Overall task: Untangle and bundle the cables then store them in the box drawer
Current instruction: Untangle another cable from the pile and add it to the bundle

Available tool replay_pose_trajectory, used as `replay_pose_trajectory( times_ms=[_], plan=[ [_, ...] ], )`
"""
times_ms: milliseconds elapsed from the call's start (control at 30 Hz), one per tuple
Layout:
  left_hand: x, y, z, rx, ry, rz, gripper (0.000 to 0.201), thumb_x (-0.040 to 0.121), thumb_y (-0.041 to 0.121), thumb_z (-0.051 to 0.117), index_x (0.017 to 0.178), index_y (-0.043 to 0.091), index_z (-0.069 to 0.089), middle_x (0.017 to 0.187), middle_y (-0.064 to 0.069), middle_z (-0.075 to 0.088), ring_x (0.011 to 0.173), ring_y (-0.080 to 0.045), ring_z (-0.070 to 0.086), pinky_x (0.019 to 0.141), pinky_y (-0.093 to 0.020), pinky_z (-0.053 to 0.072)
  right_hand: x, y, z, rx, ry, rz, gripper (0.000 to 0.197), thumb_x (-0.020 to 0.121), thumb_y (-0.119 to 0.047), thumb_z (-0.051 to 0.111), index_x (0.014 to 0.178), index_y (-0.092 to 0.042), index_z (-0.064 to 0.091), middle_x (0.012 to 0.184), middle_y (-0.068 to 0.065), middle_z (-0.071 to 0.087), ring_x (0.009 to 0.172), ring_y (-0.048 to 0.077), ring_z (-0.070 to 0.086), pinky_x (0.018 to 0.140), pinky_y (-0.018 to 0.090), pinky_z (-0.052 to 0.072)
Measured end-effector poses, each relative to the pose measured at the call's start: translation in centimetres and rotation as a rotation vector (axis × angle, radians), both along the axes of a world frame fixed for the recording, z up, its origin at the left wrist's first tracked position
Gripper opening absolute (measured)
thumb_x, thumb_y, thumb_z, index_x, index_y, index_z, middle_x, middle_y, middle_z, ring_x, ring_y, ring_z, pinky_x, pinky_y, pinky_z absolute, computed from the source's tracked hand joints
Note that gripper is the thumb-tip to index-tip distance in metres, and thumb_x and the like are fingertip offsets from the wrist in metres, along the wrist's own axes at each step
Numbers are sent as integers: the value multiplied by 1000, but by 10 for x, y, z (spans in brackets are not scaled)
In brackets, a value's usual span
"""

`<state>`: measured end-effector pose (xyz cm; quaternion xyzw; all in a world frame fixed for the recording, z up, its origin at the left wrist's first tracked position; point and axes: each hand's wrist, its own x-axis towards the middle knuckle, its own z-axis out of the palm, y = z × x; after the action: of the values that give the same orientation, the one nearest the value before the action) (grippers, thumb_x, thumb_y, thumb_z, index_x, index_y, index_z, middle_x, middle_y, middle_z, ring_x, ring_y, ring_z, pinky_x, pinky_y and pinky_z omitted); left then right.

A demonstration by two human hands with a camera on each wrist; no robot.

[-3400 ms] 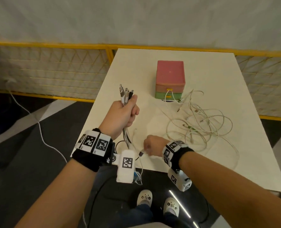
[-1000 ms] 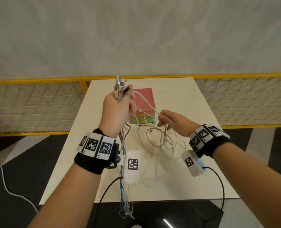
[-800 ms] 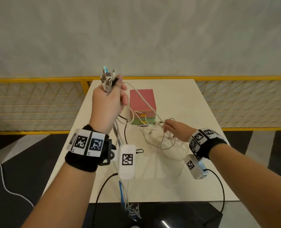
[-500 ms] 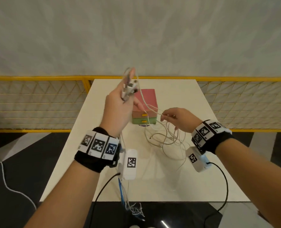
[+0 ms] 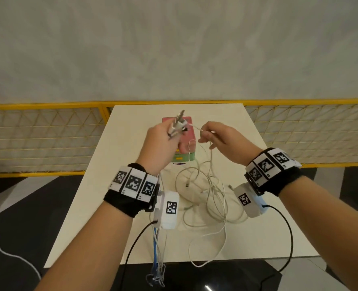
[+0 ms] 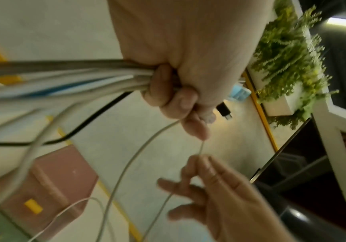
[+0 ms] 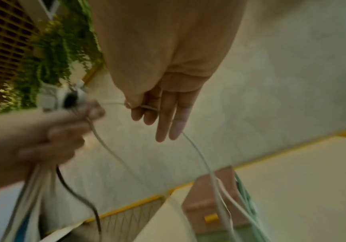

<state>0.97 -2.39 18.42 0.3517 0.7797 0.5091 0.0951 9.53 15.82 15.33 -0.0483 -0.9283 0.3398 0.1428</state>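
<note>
No legible text; only coded square markers on wristbands (image 5: 134,184).

Left hand (image 5: 159,143) up over the table (image 5: 268,206), gripping the bundle of cables (image 5: 177,126) in front of the box (image 5: 186,156); right hand (image 5: 220,141) just beside it to the right, pinching one cable (image 6: 202,148); loose cables (image 5: 207,198) on the table below, between the wrists

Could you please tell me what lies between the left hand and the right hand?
A thin white cable spans the gap from the left hand, which grips a bundle of cables, to the right hand, which pinches it; clearest in the left wrist view.
</note>
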Motion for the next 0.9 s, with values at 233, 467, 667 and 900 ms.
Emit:
replay_pose_trajectory(
  times_ms=[233,467,667,900],
  plan=[
    [-17,-19,29,410,-183,202,26,99,6,47,84,22,62,64,5,61,47,-14,51,38,-18,31,4,25,-52,-125,-192,-128,20,101,-22,37,84,-22,49,96,5,64,101,23,63,79,34,54],
    [-14,-29,26,239,-143,229,37,103,16,45,139,22,45,68,-9,72,31,-2,41,63,-44,54,-10,23,-13,145,45,-120,20,98,-21,45,103,-13,62,94,2,55,85,16,51,71,9,34],
    [4,-23,24,236,-140,25,44,102,6,43,142,25,47,80,-16,67,30,2,46,44,-8,38,-15,-8,53,214,297,-8,15,94,-19,54,102,-19,67,98,-4,53,88,3,55,84,11,40],
    [-2,-34,27,236,-185,71,35,100,33,51,82,16,74,47,-9,51,36,-10,38,43,-19,33,39,-57,103,269,95,84,13,92,-29,59,96,-21,68,65,-13,66,48,12,57,49,20,41]
  ],
)
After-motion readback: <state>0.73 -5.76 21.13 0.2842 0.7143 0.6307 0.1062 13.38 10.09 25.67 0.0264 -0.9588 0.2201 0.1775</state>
